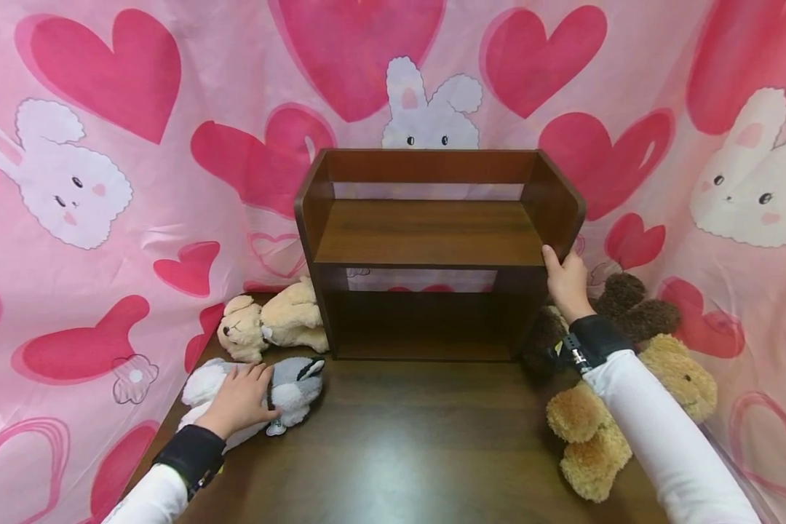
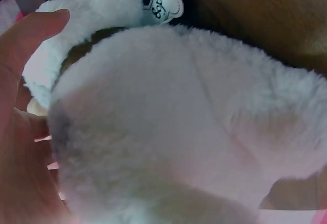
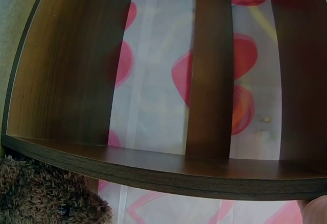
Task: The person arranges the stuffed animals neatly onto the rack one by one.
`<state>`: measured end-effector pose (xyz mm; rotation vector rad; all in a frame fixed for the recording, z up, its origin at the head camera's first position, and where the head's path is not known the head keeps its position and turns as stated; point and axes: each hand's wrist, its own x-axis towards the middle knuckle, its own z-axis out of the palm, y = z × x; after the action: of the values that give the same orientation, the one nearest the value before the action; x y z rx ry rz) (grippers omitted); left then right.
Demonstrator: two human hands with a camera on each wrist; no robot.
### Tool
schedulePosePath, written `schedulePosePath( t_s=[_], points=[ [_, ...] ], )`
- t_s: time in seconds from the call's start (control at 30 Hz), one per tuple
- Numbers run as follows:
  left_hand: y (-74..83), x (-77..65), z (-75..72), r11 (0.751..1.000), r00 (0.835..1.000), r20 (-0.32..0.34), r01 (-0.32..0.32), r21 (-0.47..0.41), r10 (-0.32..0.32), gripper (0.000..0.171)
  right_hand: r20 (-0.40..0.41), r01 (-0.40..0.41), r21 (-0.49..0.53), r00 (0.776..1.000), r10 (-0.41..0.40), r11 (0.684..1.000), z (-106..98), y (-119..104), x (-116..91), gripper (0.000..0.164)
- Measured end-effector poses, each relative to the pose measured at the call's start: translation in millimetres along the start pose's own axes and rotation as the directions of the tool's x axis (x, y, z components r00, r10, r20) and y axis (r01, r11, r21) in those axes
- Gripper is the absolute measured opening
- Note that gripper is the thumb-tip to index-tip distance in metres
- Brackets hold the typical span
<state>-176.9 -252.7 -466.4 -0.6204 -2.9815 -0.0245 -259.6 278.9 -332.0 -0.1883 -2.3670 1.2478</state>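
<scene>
A grey and white plush dog (image 1: 298, 397) with a dark collar and a small tag lies on its side at the left of the table. My left hand (image 1: 242, 397) holds it round the body; in the left wrist view the thumb (image 2: 48, 24) and the fingers stand to either side of its pale fur (image 2: 148, 106). A brown wooden two-tier shelf (image 1: 426, 231) stands upright at the back. With the thumb on the inner face and the fingers outside, my right hand (image 1: 566, 284) grips its right side panel (image 3: 168, 180).
Left of the shelf lies a cream plush dog (image 1: 288, 320). A dark brown plush toy (image 1: 642, 313) and a tan teddy bear (image 1: 592, 437) lie at the right, partly behind my right arm. Pink heart-patterned cloth (image 1: 236, 80) surrounds the wooden table (image 1: 393, 437).
</scene>
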Motion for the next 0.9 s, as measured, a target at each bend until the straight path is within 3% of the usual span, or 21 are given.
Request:
schedulePosePath(
  t_s=[0.37,0.6,0.9],
  points=[
    [1.0,-1.2,5.3,1.000,1.000,-0.021,0.016,0.015,-0.015,0.087,-0.007,-0.003,0.008,1.000,0.003,1.000,0.5,2.3,-2.8,0.051],
    [4.4,1.3,9.6,0.999,0.999,0.007,0.043,0.031,-0.043,0.091,-0.033,0.004,0.007,0.999,-0.004,1.000,3.6,1.9,0.3,0.048],
    [0.5,3.1,27.0,0.993,0.998,-0.062,0.034,0.117,-0.027,0.092,-0.061,0.030,0.014,0.998,-0.029,0.999,5.2,4.2,-0.2,0.045]
  ],
)
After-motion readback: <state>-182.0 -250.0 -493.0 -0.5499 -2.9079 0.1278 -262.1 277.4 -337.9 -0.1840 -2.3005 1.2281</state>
